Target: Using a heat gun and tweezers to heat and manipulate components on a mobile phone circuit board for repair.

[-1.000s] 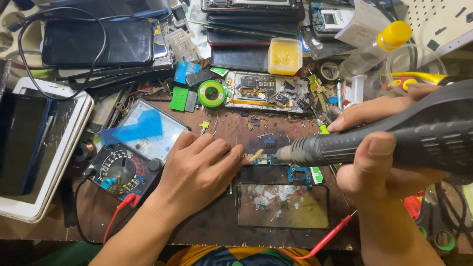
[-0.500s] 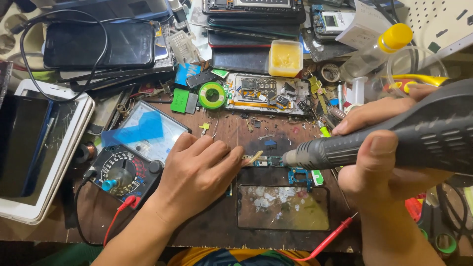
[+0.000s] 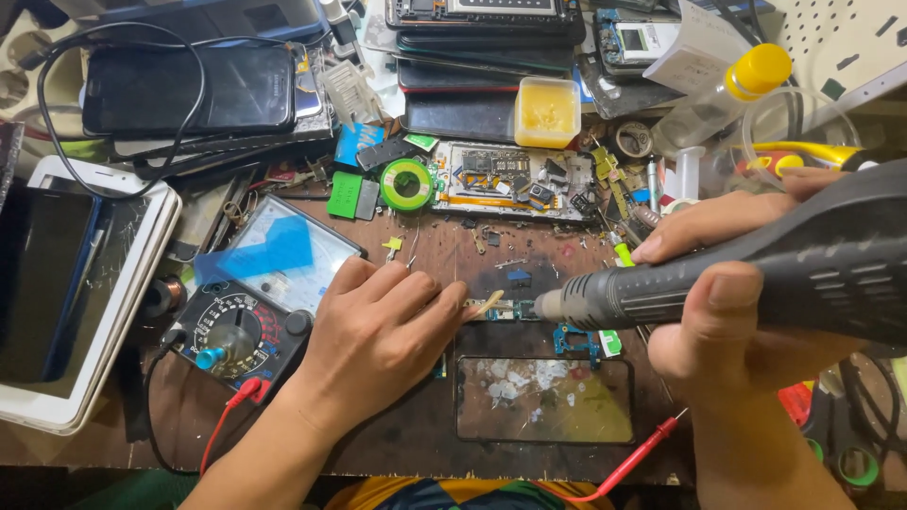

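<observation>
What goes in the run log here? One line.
left hand: pressing small circuit board | right hand: holding hot-air tool, nozzle at board

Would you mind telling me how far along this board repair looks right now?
Done: the phone frame lies stripped on the bench. In hand: the right hand aims a hot-air handpiece at a small circuit board, steadied by the left hand. Left: the board is outside the frame.
</observation>
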